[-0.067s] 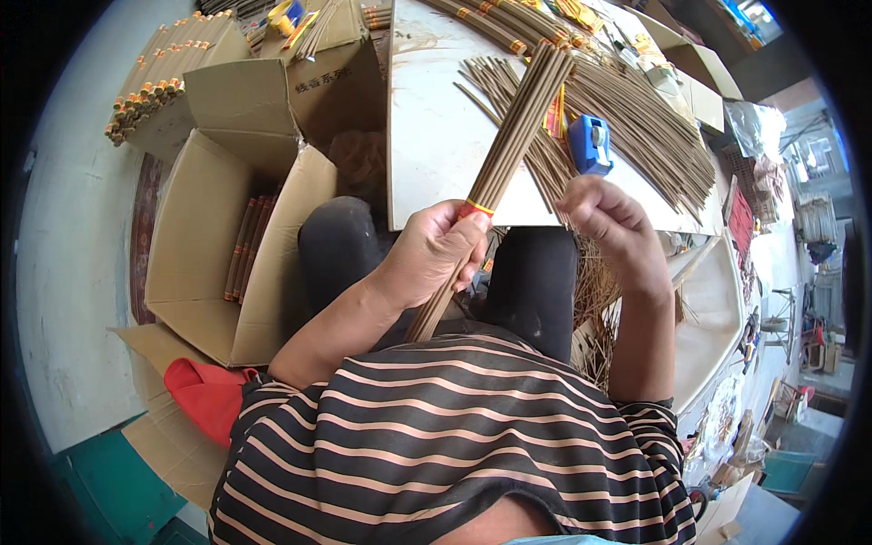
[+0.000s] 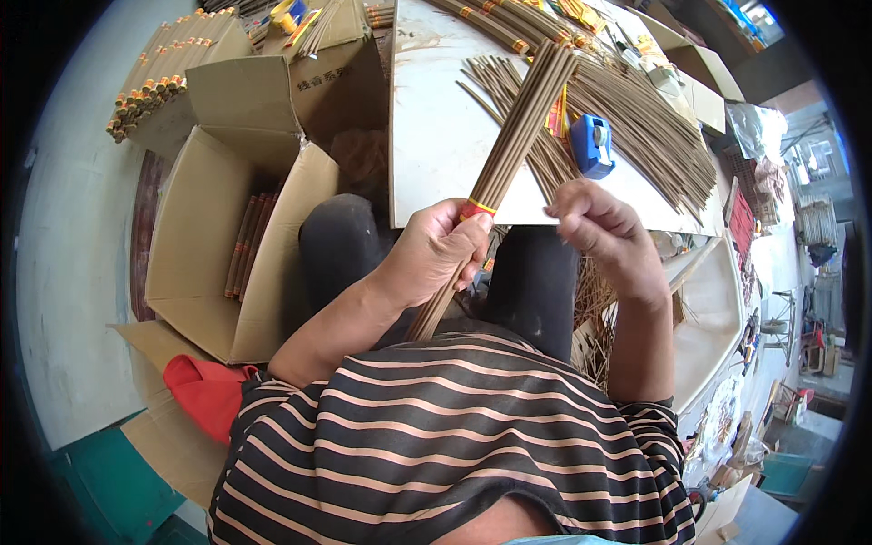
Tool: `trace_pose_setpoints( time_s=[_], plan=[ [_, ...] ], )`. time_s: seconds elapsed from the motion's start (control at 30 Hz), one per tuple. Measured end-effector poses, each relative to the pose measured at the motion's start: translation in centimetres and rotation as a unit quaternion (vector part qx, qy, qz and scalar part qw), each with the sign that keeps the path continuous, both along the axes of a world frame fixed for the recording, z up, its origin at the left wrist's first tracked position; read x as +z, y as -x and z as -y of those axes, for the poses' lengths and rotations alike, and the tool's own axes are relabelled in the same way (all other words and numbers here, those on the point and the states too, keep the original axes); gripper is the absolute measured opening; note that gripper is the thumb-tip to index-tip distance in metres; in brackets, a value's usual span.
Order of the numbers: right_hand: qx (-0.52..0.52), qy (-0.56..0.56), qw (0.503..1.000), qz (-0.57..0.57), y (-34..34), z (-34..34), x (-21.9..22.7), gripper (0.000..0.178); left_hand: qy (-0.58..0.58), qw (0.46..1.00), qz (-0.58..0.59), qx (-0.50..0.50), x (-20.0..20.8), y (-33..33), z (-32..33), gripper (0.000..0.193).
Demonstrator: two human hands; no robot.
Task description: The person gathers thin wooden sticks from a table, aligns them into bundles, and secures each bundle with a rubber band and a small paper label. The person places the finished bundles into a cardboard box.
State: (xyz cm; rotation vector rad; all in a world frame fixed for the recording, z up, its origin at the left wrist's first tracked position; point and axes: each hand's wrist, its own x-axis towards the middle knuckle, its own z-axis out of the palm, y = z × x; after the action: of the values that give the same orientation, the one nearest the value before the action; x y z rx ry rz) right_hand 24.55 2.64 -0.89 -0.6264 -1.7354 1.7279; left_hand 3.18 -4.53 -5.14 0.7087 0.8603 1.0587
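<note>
My left hand [image 2: 434, 252] is closed around a bundle of brown incense sticks [image 2: 520, 132], held slanting up and away over the table's front edge. A red and yellow paper band [image 2: 476, 211] circles the bundle just above my thumb. To the right of the bundle, my right hand [image 2: 610, 238] hovers apart from it, thumb and fingers pressed together. Whatever lies in that pinch is too small to make out. Just beyond the right hand, a blue tape dispenser [image 2: 592, 147] stands on the white table [image 2: 431, 136].
Loose incense sticks [image 2: 656, 127] spread over the table's right side, with banded bundles [image 2: 481, 25] at the back. An open cardboard box [image 2: 195, 254] on the left holds several dark red bundles [image 2: 252, 243]. Stacked bundles [image 2: 168, 64] stand far left; a red cloth [image 2: 204, 395] lies near my left elbow.
My right hand has shifted slightly left and toward me, nearer to the bundle. My left hand and the bundle stay almost still.
</note>
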Motion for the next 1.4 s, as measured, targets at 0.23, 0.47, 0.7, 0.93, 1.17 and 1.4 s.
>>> trace_pose_setpoints(
  time_s=[0.23,0.47,0.7,0.93,1.17,1.4],
  plan=[
    [0.038,-0.11,0.982,0.151,3.8,1.8,2.1,0.012,-0.049,0.995,-0.082,-0.015,1.3,0.3,0.8,0.024],
    [0.021,-0.027,0.984,0.173,5.1,2.1,2.2,0.012,-0.103,0.968,-0.23,0.004,0.3,0.2,1.1,0.029],
    [0.021,-0.008,0.984,0.178,5.2,1.8,1.5,0.011,-0.116,0.957,-0.266,0.022,-0.2,0.0,0.8,0.029],
    [-0.022,-0.104,0.955,0.277,6.0,1.8,1.5,0.011,-0.132,0.933,-0.332,0.039,-0.3,-0.1,0.7,0.027],
    [-0.06,-0.15,0.936,0.314,6.5,1.9,1.3,0.014,-0.14,0.925,-0.352,0.039,-0.4,0.0,0.5,0.028],
    [-0.094,-0.159,0.92,0.346,6.7,2.1,1.7,0.021,-0.169,0.905,-0.387,0.047,0.0,-0.1,0.5,0.028]
  ],
)
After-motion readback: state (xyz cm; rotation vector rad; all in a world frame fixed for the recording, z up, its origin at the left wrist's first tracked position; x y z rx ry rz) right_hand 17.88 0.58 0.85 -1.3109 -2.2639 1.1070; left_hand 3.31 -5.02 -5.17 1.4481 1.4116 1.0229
